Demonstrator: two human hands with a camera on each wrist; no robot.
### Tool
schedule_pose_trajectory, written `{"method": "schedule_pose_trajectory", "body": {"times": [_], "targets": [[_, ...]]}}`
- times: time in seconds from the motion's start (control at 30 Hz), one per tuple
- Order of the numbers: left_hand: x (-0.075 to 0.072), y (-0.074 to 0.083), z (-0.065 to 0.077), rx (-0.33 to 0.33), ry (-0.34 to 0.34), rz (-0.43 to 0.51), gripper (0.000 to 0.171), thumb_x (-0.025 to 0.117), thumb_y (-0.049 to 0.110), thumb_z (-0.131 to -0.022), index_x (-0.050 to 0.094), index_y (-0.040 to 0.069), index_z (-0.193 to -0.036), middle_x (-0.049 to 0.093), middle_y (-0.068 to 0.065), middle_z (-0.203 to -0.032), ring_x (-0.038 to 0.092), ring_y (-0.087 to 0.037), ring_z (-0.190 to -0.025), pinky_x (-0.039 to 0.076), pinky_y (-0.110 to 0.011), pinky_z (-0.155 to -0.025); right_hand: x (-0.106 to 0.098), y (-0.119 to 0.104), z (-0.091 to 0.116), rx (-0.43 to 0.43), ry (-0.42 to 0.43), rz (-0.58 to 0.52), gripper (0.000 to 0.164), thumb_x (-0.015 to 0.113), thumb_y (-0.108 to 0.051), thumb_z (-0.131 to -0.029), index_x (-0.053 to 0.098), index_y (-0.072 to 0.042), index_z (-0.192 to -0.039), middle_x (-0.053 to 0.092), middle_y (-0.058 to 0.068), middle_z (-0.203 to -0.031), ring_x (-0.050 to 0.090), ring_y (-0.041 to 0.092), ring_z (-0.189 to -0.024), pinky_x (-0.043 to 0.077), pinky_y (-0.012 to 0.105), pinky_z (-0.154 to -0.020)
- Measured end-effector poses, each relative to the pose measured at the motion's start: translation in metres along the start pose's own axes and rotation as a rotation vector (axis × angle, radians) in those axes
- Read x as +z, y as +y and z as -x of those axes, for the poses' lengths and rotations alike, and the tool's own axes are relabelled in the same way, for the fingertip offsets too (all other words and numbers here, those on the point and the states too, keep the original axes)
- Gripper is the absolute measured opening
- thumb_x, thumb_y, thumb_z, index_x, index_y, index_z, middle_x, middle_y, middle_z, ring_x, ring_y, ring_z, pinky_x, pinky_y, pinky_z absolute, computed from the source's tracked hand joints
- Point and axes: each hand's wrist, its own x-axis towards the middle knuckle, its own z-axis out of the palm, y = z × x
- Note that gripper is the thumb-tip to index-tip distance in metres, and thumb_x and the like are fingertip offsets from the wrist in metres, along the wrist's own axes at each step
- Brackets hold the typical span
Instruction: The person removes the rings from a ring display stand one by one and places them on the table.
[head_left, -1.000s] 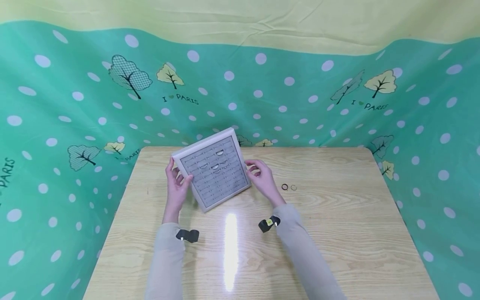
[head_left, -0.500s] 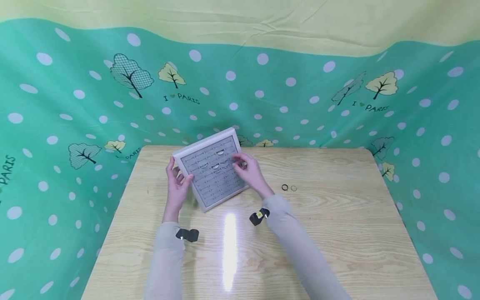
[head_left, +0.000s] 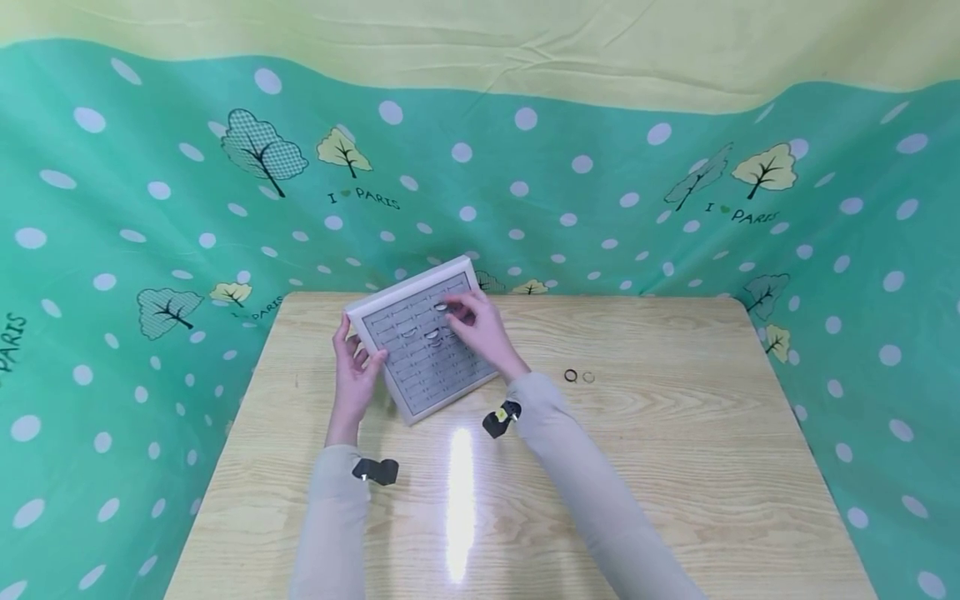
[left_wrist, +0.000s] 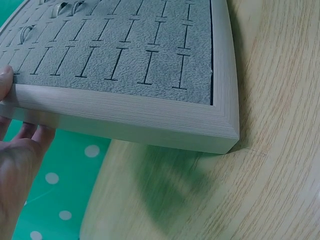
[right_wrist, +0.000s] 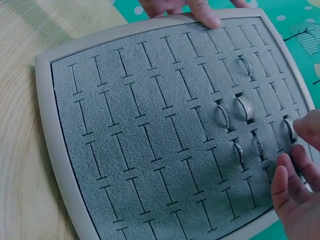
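My left hand (head_left: 354,379) grips the left side of a ring display tray (left_wrist: 125,112), thumb over the rim and fingers underneath. The tray has a pale wood-grain frame and a grey fabric pad with rows of slots, and is held tilted. Several silver-coloured rings stand in the slots, among them a wide ring (right_wrist: 245,107) and a textured ring (right_wrist: 223,116). Over the pad is my right hand (head_left: 480,329), thumb and forefinger spread apart. One fingertip (right_wrist: 306,125) is right at a ring (right_wrist: 289,129) that sits in a far slot.
A dark ring (head_left: 571,376) and a thin pale ring (head_left: 588,377) lie on the wooden table (head_left: 675,450) right of the tray. A green dotted curtain (head_left: 570,183) hangs close behind the table's far edge and along both sides.
My right hand has moved left from the tray's right edge, across the pad to the ring in the upper part. The left hand and the tray have stayed in place.
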Motion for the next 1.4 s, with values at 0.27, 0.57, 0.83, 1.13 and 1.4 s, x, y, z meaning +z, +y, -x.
{"method": "schedule_pose_trajectory", "body": {"times": [0.27,0.57,0.83,1.13,1.4], "targets": [[0.0000,-0.0007,0.0000,0.015,-0.006,0.011,0.084,0.054,-0.009,-0.092,0.012,0.029,-0.154,0.043,-0.010,-0.128,0.053,-0.021,-0.112,0.052,-0.024,-0.091,0.0050,-0.0016,-0.0033,0.048,0.005,0.012,0.023,0.069,0.001,-0.085,0.068,-0.003,-0.107,0.048,0.008,-0.099,0.050,0.018,-0.081,0.046,0.023,-0.068],[0.0000,0.0008,-0.0004,0.019,-0.002,0.000,0.086,0.055,-0.011,-0.091,0.013,0.030,-0.154,0.044,-0.008,-0.127,0.053,-0.023,-0.112,0.052,-0.025,-0.091,0.0086,0.0002,-0.0089,0.066,0.038,0.045,0.015,0.071,-0.004,-0.085,0.071,-0.004,-0.099,0.047,0.005,-0.094,0.046,0.014,-0.078,0.041,0.021,-0.065],[0.0009,0.0006,0.0004,0.004,-0.002,0.004,0.086,0.055,-0.010,-0.092,0.012,0.031,-0.154,0.043,-0.009,-0.129,0.053,-0.022,-0.112,0.051,-0.026,-0.092,0.0103,-0.0006,-0.0076,0.076,0.049,0.057,0.008,0.070,-0.005,-0.087,0.069,-0.004,-0.095,0.045,0.004,-0.094,0.046,0.014,-0.080,0.041,0.020,-0.065],[0.0006,-0.0005,0.0015,0.017,-0.014,0.010,0.085,0.054,-0.010,-0.092,0.012,0.030,-0.154,0.042,-0.010,-0.129,0.051,-0.025,-0.114,0.052,-0.026,-0.092,0.0102,0.0059,-0.0054,0.010,0.041,0.034,0.005,0.069,0.000,-0.087,0.066,-0.001,-0.090,0.045,0.005,-0.093,0.046,0.015,-0.077,0.041,0.020,-0.064],[0.0005,0.0006,0.0006,-0.007,-0.009,0.024,0.086,0.054,-0.011,-0.091,0.011,0.028,-0.154,0.042,-0.008,-0.129,0.051,-0.025,-0.115,0.051,-0.026,-0.093,0.0076,0.0058,-0.0032,-0.011,0.033,-0.014,0.005,0.068,0.001,-0.087,0.064,-0.001,-0.089,0.045,0.006,-0.093,0.045,0.014,-0.076,0.041,0.020,-0.064]]}}
